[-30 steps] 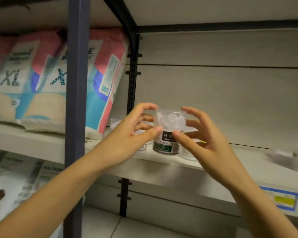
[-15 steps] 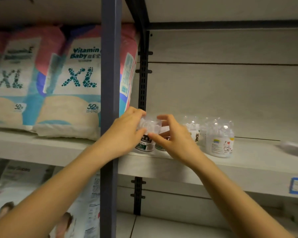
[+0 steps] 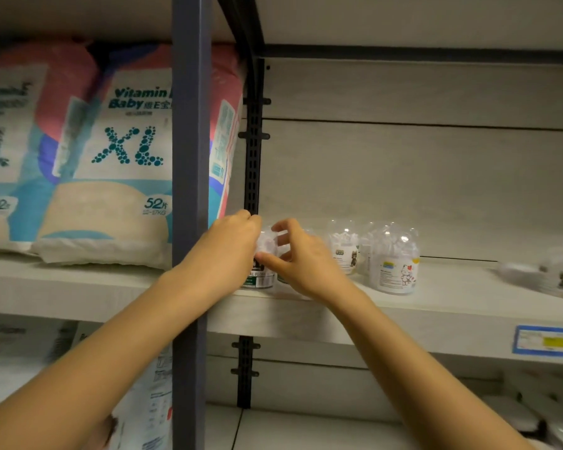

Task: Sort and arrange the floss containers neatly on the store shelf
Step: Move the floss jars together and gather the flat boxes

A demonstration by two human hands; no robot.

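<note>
Shelf [image 3: 436, 306] spanning the view, grey post [image 3: 189, 157] in front. Packs [image 3: 117, 157] marked XL on the left bay. Left hand [image 3: 231, 251] and right hand [image 3: 303, 261] both clasping the clear top of a green-labelled jar [image 3: 261, 281], upright on the shelf just right of the post, near the front edge. Other jars [image 3: 397, 267] upright close beside, rightward. Tag [image 3: 545, 341] on the shelf lip, far right.

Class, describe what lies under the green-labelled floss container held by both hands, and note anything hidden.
The green-labelled floss container appears to rest on the pale shelf. The left hand and right hand cover its sides, so part of its base edge is hidden.
</note>
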